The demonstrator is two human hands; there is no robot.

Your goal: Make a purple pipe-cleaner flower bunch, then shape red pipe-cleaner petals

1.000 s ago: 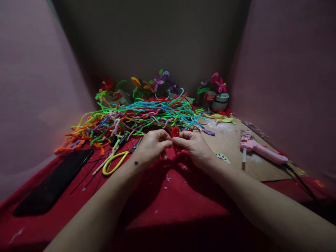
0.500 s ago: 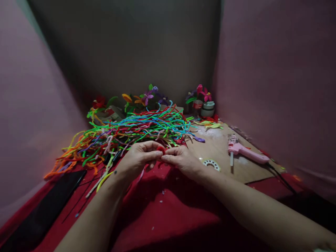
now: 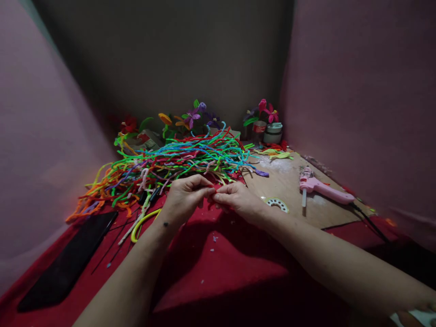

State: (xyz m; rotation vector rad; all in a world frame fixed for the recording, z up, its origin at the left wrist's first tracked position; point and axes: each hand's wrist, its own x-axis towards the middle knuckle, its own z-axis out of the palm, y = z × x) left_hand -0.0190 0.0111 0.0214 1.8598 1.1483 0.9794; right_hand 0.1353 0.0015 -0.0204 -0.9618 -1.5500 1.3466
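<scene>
My left hand (image 3: 184, 199) and my right hand (image 3: 240, 200) meet above the red cloth, thumbs and forefingers pinched together. Between the fingertips is a small piece of red pipe cleaner (image 3: 214, 191), mostly hidden by the fingers, so its shape is unclear. Just beyond the hands lies a large heap of loose pipe cleaners (image 3: 190, 155) in many colours. A bent yellow pipe cleaner (image 3: 138, 227) rests beside my left forearm.
A pink glue gun (image 3: 327, 190) and a white ring with holes (image 3: 277, 204) lie on a board (image 3: 255, 190) at right. A flat black object (image 3: 68, 263) lies at left. Fuzzy flowers (image 3: 192, 118) and a lidded jar (image 3: 273, 134) stand behind the heap.
The fingertips have closed in around the red piece, and less of it shows. The view has shifted slightly; both hands stay together.
</scene>
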